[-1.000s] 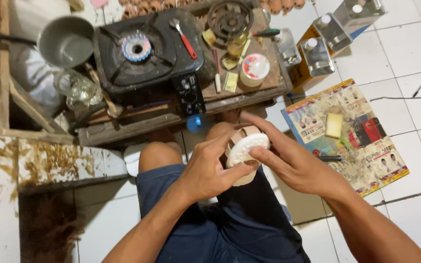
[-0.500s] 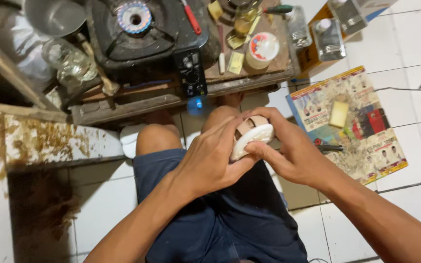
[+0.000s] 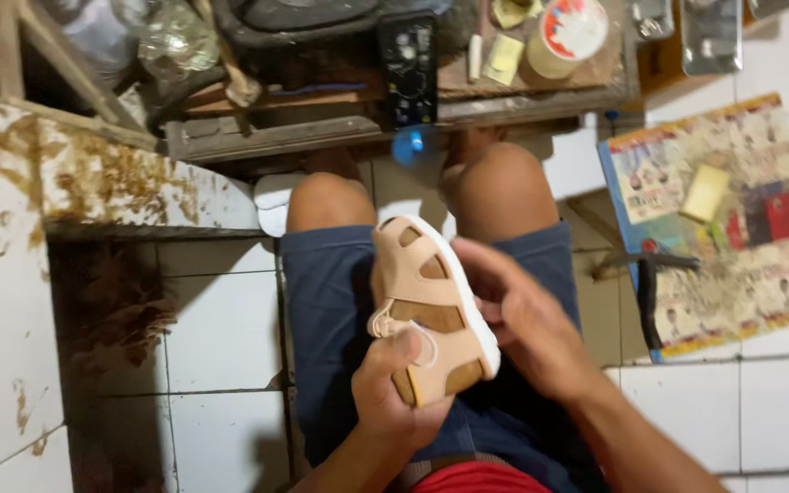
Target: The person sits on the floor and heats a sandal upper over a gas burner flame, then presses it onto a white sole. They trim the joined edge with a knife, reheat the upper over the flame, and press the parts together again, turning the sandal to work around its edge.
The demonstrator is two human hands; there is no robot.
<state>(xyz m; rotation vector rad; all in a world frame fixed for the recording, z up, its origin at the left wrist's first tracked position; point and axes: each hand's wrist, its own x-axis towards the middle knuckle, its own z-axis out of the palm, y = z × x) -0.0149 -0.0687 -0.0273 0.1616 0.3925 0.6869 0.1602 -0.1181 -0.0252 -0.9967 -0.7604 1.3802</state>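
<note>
A small beige sandal [image 3: 426,306] with a white sole lies over my lap, toe pointing away from me. My left hand [image 3: 394,388] grips its heel end from below, thumb on the strap. My right hand [image 3: 522,324] holds the white sole edge on the right side, fingers curled against it. Both hands are on the sandal above my blue shorts [image 3: 326,301], between my bare knees.
A low wooden bench [image 3: 321,128] stands just past my knees with a black device [image 3: 408,68], a round tin [image 3: 563,36] and scraps on it. A printed sheet [image 3: 732,228] with a yellow block and a hammer [image 3: 646,283] lies on the white tiles at right. A stained tiled ledge [image 3: 66,183] is at left.
The sandal has come down closer to my lap and turned lengthwise, upper side showing. The view has tilted down, so the stove on the bench is out of sight.
</note>
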